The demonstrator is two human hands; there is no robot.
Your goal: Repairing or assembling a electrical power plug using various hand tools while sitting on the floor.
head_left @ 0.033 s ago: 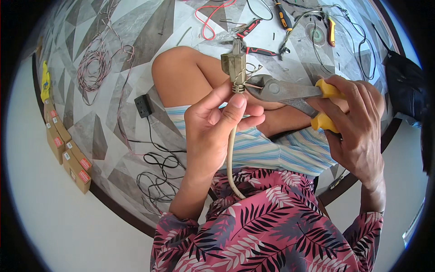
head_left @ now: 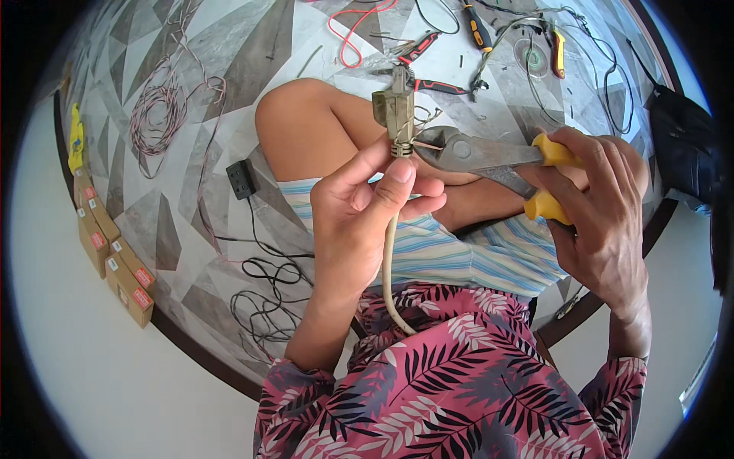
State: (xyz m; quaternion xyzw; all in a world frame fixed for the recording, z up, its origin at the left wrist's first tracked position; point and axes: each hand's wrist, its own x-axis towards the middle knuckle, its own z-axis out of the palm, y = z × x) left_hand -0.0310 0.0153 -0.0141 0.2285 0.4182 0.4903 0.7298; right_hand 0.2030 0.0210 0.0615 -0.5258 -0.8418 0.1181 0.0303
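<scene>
A person sits cross-legged on a floor [head_left: 284, 38] of grey and white triangles, wearing a pink shirt with black and white leaf shapes [head_left: 466, 382] and pale shorts with blue stripes [head_left: 428, 256]. Both bare hands are raised in front of the body, close together over the lap.

The left hand [head_left: 352, 203] pinches the ribbed neck of a grimy beige-grey moulded plug [head_left: 394, 115] between thumb and fingers. The plug stands upright, its metal end pointing away from the person; a beige round cable [head_left: 388, 260] runs from it down to the shirt. Thin loose wires [head_left: 428, 117] stick out at the plug's right side.

The right hand [head_left: 604, 206] is wrapped around the yellow handles of large grey metal cutting pliers [head_left: 470, 153], the handles parted. The tool's head lies just beside the plug's neck, at the wires — whether its jaws grip one is too small to tell.

Beyond the knees lie smaller pliers with red-and-black handles [head_left: 437, 86], a yellow-and-black screwdriver [head_left: 479, 30], a yellow-handled tool [head_left: 560, 55] and a looped red wire [head_left: 348, 38]. To the left are a coil of red-and-white wire [head_left: 159, 115], a black socket block [head_left: 241, 179] and brown cardboard boxes [head_left: 128, 287]; at far right, a black bag [head_left: 680, 138].
</scene>
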